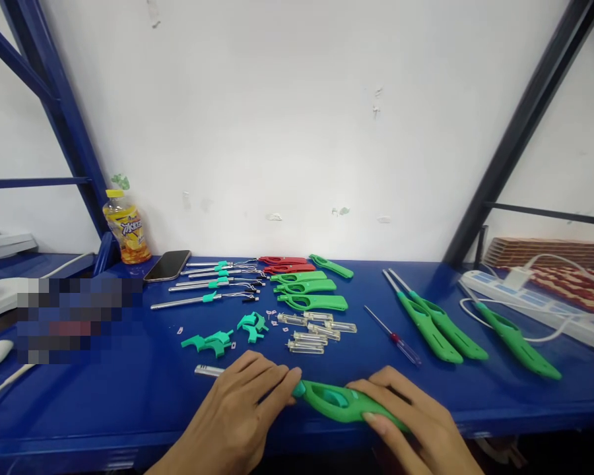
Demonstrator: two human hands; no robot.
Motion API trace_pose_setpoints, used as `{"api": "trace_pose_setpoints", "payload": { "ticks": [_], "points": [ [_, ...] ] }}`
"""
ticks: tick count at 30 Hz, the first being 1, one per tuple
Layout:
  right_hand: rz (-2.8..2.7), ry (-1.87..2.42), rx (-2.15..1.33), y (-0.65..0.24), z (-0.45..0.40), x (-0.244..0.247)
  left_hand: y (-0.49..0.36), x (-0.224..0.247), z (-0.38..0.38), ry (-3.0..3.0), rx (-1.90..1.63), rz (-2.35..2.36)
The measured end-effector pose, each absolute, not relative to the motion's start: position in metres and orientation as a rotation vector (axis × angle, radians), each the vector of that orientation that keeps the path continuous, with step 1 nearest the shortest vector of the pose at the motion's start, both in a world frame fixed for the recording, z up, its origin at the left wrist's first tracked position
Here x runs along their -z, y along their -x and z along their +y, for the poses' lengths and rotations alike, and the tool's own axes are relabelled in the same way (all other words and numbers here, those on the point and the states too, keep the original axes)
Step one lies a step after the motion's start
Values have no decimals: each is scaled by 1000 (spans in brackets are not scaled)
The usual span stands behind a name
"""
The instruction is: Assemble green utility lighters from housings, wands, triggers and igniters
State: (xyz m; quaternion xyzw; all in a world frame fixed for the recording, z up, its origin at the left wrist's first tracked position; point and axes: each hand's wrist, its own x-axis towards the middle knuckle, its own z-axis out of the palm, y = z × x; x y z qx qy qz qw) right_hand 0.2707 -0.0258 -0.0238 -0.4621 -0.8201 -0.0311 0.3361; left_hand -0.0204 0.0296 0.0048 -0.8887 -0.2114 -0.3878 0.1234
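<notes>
A green lighter (344, 404) with a teal trigger lies level between my hands at the table's front edge. My left hand (245, 412) is closed round its metal tube, whose slotted tip sticks out to the left. My right hand (410, 419) grips the green handle, thumb below and fingers on top. Beyond them are several teal triggers (218, 343), several clear fuel tanks (309, 338), metal tubes with wires (185, 301), green casings (317, 302) and red casings (284, 268). A screwdriver (400, 344) lies beyond my right hand.
Green lighters (433, 332) and a white power strip (549, 313) are at the right of the blue table (143, 389). A phone (168, 266) and a yellow-capped bottle (127, 231) stay at the back left. A white wall rises behind.
</notes>
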Motion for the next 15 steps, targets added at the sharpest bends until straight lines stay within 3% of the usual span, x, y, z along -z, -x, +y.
{"api": "trace_pose_setpoints", "payload": {
  "ticks": [8, 15],
  "points": [
    [-2045, 1244, -66, -263, -28, 4, 16, 10, 22, 2516, 1107, -622],
    [-2059, 1189, 225, -263, -31, 7, 17, 7, 32, 2601, 1175, -527]
  ]
}}
